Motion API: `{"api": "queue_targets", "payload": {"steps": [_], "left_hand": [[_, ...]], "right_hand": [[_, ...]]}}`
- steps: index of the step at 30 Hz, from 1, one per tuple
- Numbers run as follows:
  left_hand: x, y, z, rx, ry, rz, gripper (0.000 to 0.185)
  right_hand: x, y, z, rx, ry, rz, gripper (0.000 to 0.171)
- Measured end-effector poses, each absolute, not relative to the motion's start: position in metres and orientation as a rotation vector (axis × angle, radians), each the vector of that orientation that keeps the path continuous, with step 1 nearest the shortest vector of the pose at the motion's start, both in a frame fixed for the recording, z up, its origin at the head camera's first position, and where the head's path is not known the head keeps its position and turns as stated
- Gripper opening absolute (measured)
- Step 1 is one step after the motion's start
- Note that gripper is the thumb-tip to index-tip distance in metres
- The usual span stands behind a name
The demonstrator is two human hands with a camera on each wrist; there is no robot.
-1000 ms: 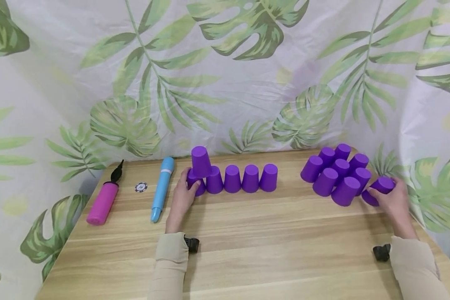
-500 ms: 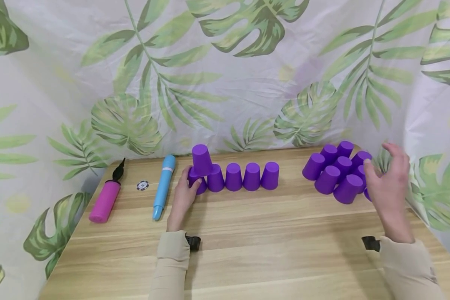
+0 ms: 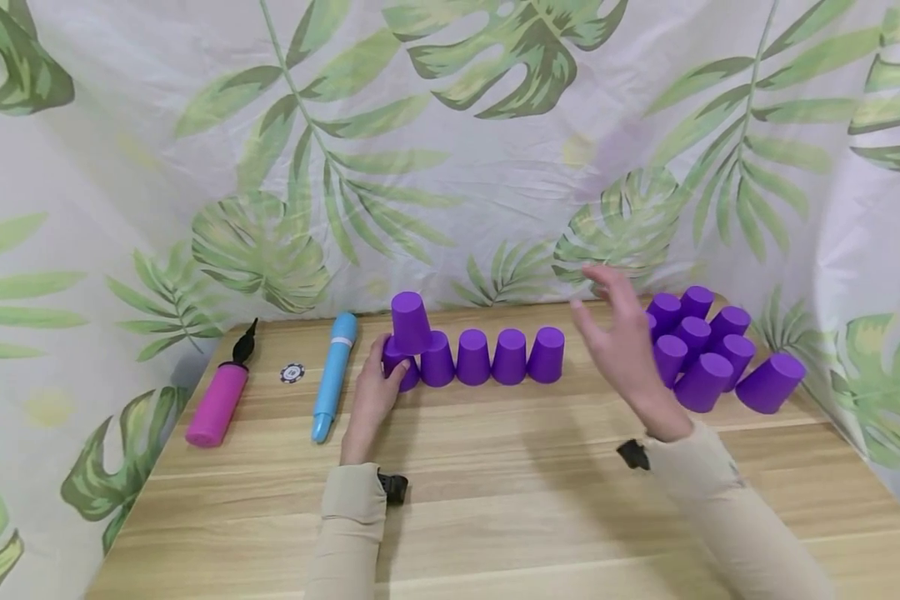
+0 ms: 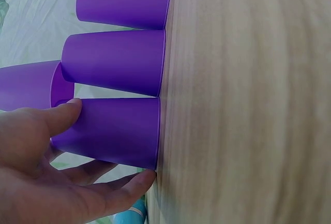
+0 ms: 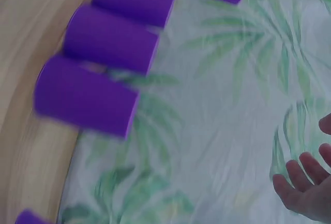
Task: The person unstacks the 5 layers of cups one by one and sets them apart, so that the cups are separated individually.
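Several purple cups stand upside down in a row, and my left hand (image 3: 375, 392) holds the leftmost cup (image 4: 111, 131) with thumb and fingers around its sides. Another upside-down cup (image 3: 411, 323) rests across the tops of this cup and its neighbour (image 4: 116, 61). My right hand (image 3: 622, 354) is raised above the table, between the row's right end cup (image 3: 546, 356) and a cluster of purple cups. Its fingers are spread and hold nothing. In the right wrist view, my right hand (image 5: 310, 190) shows at the lower right edge, apart from the blurred row.
The cluster of upside-down cups (image 3: 703, 383) stands at the right, with one cup (image 3: 771, 383) at its right side. A blue pen-shaped tube (image 3: 333, 379), a poker chip (image 3: 292, 373) and a pink hand pump (image 3: 219, 404) lie left on the wooden table (image 3: 480, 500). A leaf-print cloth (image 3: 495, 183) hangs behind.
My right hand has let go of the cup at the far right, lifted, and moved left towards the row. My left hand has kept its hold on the leftmost cup.
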State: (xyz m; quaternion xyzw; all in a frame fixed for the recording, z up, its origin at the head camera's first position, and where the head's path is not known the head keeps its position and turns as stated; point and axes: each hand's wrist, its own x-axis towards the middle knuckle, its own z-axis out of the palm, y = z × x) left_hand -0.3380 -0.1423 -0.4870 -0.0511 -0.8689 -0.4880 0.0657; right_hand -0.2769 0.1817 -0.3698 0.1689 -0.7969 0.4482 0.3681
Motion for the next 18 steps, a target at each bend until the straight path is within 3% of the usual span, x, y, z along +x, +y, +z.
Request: {"api": "queue_targets", "payload": {"steps": [6, 13, 18], "left_hand": [[-0.335, -0.142, -0.487, -0.136, -2.595, -1.489, 0.061], [-0.335, -0.140, -0.488, -0.165, -2.579, -1.471, 0.060], [-0.335, -0.143, -0.486, -0.162, -2.584, -1.459, 0.060]], "right_hand": [[-0.309, 0.115, -0.367, 0.613, -2.235, 1.351, 0.047], [-0.336, 0.055, -0.375, 0.599, -2.580, 1.408, 0.078], [-0.352, 0.029, -0.377, 0.561, -2.684, 1.329, 0.089]]}}
